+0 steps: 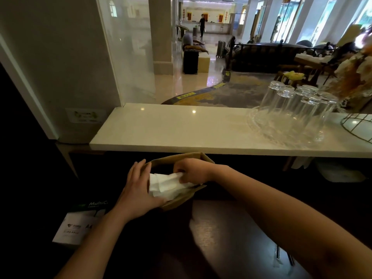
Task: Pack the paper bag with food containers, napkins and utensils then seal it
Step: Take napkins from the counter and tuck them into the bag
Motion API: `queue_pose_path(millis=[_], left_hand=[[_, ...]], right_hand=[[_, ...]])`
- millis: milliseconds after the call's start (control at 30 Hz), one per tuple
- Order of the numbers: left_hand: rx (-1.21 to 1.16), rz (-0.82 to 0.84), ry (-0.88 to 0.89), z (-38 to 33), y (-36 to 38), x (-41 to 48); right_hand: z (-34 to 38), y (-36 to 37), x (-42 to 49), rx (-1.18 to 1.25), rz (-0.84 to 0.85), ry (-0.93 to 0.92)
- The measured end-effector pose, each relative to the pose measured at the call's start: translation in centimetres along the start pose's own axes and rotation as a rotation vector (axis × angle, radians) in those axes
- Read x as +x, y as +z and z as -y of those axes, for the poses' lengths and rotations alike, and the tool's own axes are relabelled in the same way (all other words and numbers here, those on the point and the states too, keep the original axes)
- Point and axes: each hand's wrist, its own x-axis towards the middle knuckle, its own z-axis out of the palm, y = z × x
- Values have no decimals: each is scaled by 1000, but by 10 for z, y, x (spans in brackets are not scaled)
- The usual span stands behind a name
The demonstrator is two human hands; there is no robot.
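Left of the paper bag (181,200) lies a white box (80,224) printed "Multi C…" and "A4". The left hand (138,186) lies flat, fingers spread, against the bag's left wall; the right hand (191,171) pinches white napkins (167,184) inside its open mouth.

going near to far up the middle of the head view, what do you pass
Dark lower counter → paper bag, with the left hand on its left edge and the right hand pushing white napkins in → white marble ledge → lobby floor beyond.
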Motion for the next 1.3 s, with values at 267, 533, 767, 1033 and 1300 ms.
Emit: queue_pose_path(millis=[267, 533, 767, 1033, 1300], left_hand=[[97, 29, 12, -4, 0, 5], [97, 58, -2, -4, 1, 9], [86, 80, -21, 0, -1, 12], [97, 90, -28, -5, -2, 15], [101, 92, -29, -4, -3, 13]], right_hand=[[5, 14, 40, -188, 82, 109], [-12, 27, 69, -153, 79, 272], [-24, 32, 78, -185, 234, 196], [-25, 39, 77, -245, 170, 190], [-16, 41, 60, -252, 38, 29]])
